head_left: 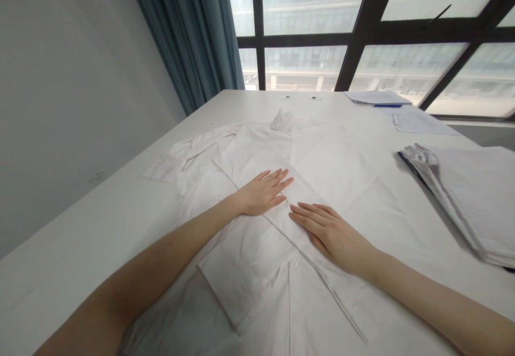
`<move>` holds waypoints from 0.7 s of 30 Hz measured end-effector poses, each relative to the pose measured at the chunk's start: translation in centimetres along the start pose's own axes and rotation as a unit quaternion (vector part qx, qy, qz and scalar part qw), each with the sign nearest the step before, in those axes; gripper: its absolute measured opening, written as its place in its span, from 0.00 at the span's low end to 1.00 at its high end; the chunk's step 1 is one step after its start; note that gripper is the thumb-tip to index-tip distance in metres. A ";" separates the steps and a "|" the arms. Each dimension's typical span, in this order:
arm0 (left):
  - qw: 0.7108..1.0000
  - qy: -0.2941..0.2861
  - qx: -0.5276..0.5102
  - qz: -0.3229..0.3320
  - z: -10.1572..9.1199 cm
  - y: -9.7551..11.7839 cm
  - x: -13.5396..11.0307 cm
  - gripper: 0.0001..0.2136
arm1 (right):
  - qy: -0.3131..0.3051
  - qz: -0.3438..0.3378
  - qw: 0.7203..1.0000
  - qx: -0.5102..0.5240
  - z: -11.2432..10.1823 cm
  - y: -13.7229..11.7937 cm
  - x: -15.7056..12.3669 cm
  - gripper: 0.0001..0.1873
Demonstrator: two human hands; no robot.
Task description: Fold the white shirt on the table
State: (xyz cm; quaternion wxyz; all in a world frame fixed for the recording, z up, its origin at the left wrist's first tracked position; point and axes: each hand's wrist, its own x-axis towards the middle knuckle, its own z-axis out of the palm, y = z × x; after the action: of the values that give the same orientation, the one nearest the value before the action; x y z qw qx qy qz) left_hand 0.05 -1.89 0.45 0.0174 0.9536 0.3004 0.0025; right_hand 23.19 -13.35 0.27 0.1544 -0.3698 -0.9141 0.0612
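Note:
A white long-sleeved shirt (249,249) lies spread on the white table, its collar (282,121) toward the window. What looks like a sleeve lies diagonally across the body, its cuff end toward the lower left. My left hand (263,194) rests flat on the fabric near the middle, fingers stretched out and slightly spread. Just right of it, my right hand (328,232) also lies on the cloth with its fingers extended toward the left. Neither hand grips anything. Some soft wrinkles run along the shirt's left shoulder side.
On the right, folded white clothing (475,190) sits on a dark flat thing. Papers (376,97) and a blue pen (387,106) lie at the far right of the table (60,291). Behind are a blue curtain (193,34) and a dark-framed window (306,40); a wall borders the left.

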 end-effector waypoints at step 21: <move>0.943 -0.026 0.005 -0.331 -0.5 -14.2 2.9 0.34 | -0.006 0.014 1.000 0.020 -0.1 0.1 0.0 0.28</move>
State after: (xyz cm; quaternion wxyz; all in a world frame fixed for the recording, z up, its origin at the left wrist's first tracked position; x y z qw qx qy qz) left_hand -5.76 11.41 0.42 0.0206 0.8005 0.5982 -0.0299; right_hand 23.34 -13.27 0.37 0.1558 -0.3793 -0.9082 0.0840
